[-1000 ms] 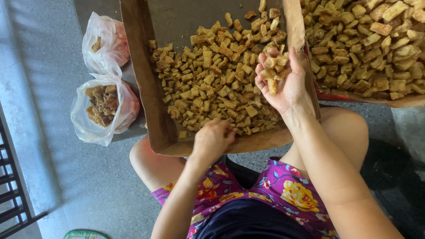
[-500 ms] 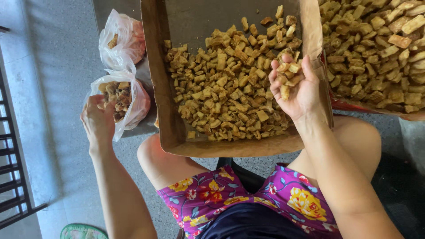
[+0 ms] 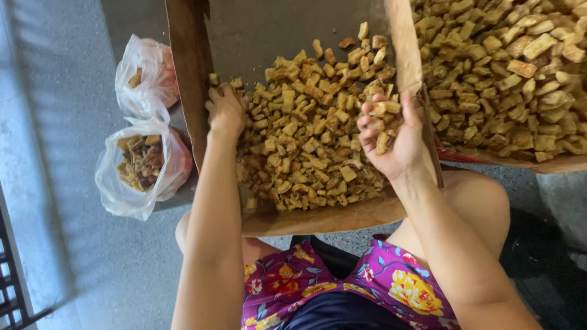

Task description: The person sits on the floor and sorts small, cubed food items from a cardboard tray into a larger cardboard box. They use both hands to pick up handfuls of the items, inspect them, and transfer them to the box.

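A brown cardboard box (image 3: pixel 183 73) rests on my knees, filled with many small tan fried chunks (image 3: pixel 306 140). My right hand (image 3: pixel 391 137) is cupped palm up over the box's right side, holding a handful of those chunks. My left hand (image 3: pixel 225 110) reaches into the box's left side, fingers down among the pieces near the wall; whether it grips any is hidden. A second box (image 3: pixel 550 162) full of the same chunks sits to the right.
Two clear plastic bags lie on the grey floor left of the box: the nearer bag (image 3: pixel 143 168) holds darker pieces, the farther bag (image 3: pixel 147 76) only a few. A dark metal grille (image 3: pixel 12 281) runs along the lower left edge.
My left hand went from the box's near edge out to the nearer plastic bag, then back into the box's left side. My right hand kept its handful.
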